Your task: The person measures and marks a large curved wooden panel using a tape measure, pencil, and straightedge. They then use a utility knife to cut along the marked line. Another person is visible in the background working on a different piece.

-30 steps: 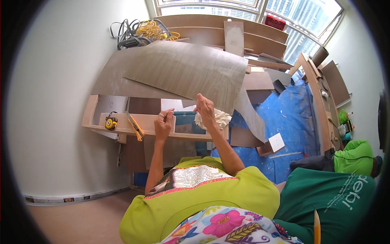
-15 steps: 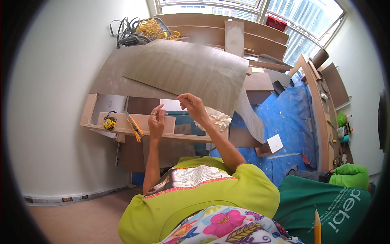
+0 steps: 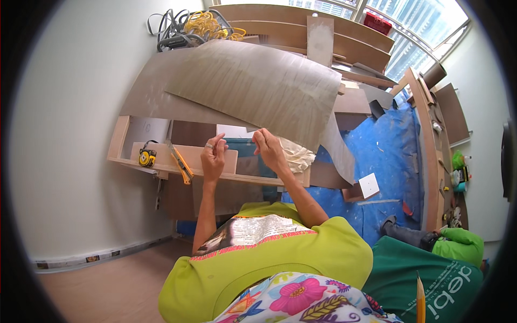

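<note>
Both my hands are raised over a shallow wooden frame (image 3: 247, 178), a short gap apart. My left hand (image 3: 214, 157) has its fingers bent in towards the thumb, a ring on one of them; anything between the fingertips is too small to make out. Just right of it, my right hand (image 3: 271, 155) is closed in a pinch by the lower edge of a large greyish wood-grain sheet (image 3: 258, 81). What the pinch holds, if anything, is hidden. An orange utility knife (image 3: 182, 164) and a yellow-black tape measure (image 3: 147, 156) rest on the frame, left of my left hand.
Crumpled cream cloth (image 3: 296, 156) lies beside my right wrist. Blue sheeting (image 3: 377, 156) covers the floor at right, with a small white-faced block (image 3: 369, 185) on it. Coiled yellow cord (image 3: 207, 26) sits at the far left. A person in bright green (image 3: 458, 246) is low at the right.
The view has shifted slightly, so the scene sits a little differently. My right hand has come down and right, off the sheet's edge; my left fingers are a little more curled.
</note>
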`<state>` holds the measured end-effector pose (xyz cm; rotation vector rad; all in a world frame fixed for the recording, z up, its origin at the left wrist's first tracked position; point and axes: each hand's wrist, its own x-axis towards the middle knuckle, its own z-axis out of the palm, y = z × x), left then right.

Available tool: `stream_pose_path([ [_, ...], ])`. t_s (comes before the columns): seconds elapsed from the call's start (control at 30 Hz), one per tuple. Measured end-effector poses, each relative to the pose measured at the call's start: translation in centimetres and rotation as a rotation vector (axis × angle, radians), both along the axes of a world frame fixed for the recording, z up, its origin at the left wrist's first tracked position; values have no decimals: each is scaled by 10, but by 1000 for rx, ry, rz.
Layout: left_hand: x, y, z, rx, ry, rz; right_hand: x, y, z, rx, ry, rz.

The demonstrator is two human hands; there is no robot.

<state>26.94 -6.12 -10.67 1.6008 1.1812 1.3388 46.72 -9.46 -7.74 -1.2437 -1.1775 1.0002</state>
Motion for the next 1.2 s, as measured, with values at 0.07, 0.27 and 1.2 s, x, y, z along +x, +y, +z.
stream_pose_path([
  [0.07,0,0,0,-1,6,1,-2,-1,2,-12,-12,9],
  [0.27,0,2,-1,-20,32,-8,-8,5,-8,2,47,53],
  [1.2,2,2,-2,5,46,-31,13,-1,3,113,76,-194],
])
